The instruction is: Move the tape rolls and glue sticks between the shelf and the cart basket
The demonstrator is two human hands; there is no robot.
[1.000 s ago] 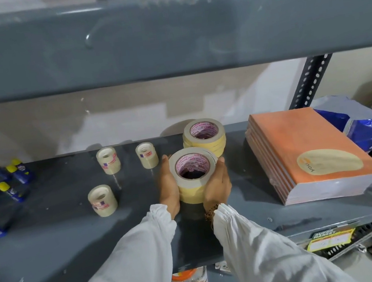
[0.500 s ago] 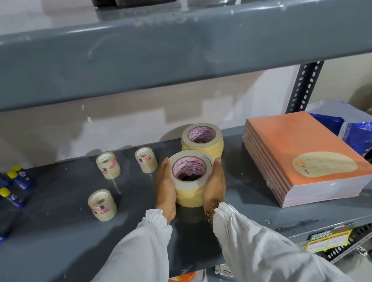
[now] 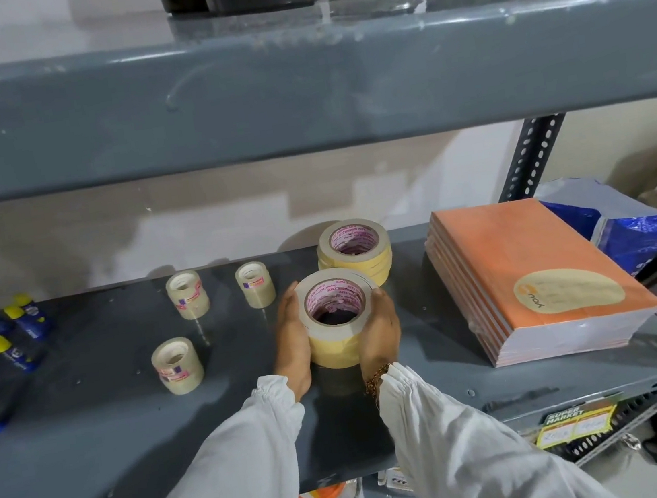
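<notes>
Yellow masking-tape stack [image 3: 335, 324] sits on the grey shelf [image 3: 90, 430], mid-deck, clamped between both palms. Left hand [image 3: 291, 342] presses its left side, right hand [image 3: 380, 332] its right side; fingers [image 3: 289, 300] curl round the back. Neither hand is wide: both are closed in on the stack, holding it as one column.

Can't tell if the stack's base is resting on the deck or just lifted; the palms hide the bottom edge.

Second yellow stack [image 3: 354, 251] stands just behind it, near but apart. Three small clear tape rolls [image 3: 177, 365] stand upright to the left, apart from each other. Glue sticks [image 3: 11, 344] lie at the far left end. Orange notebook pack [image 3: 533, 275] is to the right, well clear of the hands. Cart basket isn't in view.

Step, as I read it: handling the front tape stack, either setting it down or picking it up. Direction can't be called from this alone.

Next move needs:
- even squeeze from both sides, or the loose rolls shear apart
- if lifting: straight up, then back toward the body, clear of the upper shelf beam [image 3: 295, 84]
- if placing: let go with both palms together, and don't nudge the rear stack
</notes>
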